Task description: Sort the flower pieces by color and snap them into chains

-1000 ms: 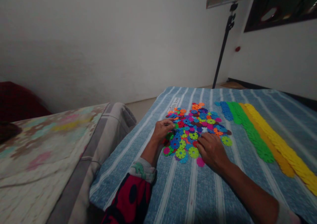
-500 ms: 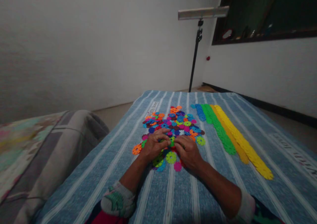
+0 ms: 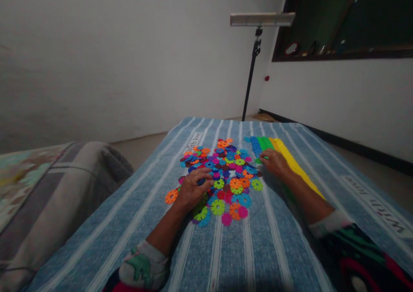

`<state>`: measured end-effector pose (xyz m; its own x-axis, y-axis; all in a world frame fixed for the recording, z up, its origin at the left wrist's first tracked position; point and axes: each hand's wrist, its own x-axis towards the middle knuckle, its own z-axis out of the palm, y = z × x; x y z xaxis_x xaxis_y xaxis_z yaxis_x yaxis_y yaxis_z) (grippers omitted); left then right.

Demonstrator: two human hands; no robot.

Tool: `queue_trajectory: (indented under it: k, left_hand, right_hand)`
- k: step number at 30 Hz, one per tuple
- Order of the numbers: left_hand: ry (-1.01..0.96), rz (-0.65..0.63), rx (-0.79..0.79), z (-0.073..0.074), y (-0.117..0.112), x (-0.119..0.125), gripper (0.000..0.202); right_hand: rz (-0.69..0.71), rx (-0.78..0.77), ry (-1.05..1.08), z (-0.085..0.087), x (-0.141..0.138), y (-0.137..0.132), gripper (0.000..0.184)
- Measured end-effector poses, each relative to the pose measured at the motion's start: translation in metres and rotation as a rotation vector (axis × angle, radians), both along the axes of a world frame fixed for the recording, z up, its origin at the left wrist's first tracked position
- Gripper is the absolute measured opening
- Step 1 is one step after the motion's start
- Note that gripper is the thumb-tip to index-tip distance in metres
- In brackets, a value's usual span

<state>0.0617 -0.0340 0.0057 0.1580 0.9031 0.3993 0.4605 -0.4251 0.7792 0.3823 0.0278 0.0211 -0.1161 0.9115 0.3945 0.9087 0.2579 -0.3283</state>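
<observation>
A pile of notched plastic flower discs (image 3: 237, 183) in many colours lies on the striped cloth. My left hand (image 3: 194, 189) is at the pile's left side, thumb and fingers closed around a dark blue disc (image 3: 201, 181). Farther right, my right hand (image 3: 275, 163) pinches a green disc (image 3: 258, 160) near the far end of the sorted rows. Those rows of overlapping discs are blue (image 3: 254, 146), green (image 3: 266, 143) and yellow (image 3: 298, 168), with an orange-yellow one between the last two. My right hand and forearm hide much of the green and orange-yellow rows.
Blue and white striped cloth (image 3: 145, 223) covers the table. On the left stands something draped in a grey blanket (image 3: 87, 184). Behind the table's far edge rises a black stand (image 3: 250, 79) carrying a light bar (image 3: 262, 20), near the wall and a dark window (image 3: 348, 20).
My right hand has left the pile and moved right and away, to the rows, with a green disc. My left hand stays over the pile. The view has shifted slightly.
</observation>
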Motion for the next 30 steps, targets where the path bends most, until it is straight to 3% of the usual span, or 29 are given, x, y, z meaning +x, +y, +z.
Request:
queue_trajectory:
  k: [5,8,12,25,28,30]
  left_hand:
    - [0.012,0.082,0.012,-0.002,0.004,-0.004,0.019]
    - [0.014,0.103,0.013,-0.001,0.003,-0.005,0.018]
    - [0.023,0.102,0.001,-0.001,0.003,-0.006,0.016]
    - [0.077,0.132,0.025,0.001,0.007,-0.02,0.017]
    - [0.135,0.116,-0.042,0.008,0.008,-0.035,0.015]
    - [0.147,0.11,-0.126,0.011,0.008,-0.046,0.018]
  right_hand:
    - [-0.145,-0.089,-0.233,-0.006,0.053,0.033,0.02]
    - [-0.135,-0.135,-0.385,-0.013,0.06,0.039,0.023]
    - [-0.126,-0.163,-0.433,-0.014,0.06,0.039,0.027]
    - [-0.144,-0.118,-0.433,-0.01,0.036,0.011,0.031]
    - [-0.001,-0.065,-0.338,-0.019,0.009,-0.011,0.027]
    - [0.192,-0.019,-0.241,-0.026,-0.018,-0.032,0.024]
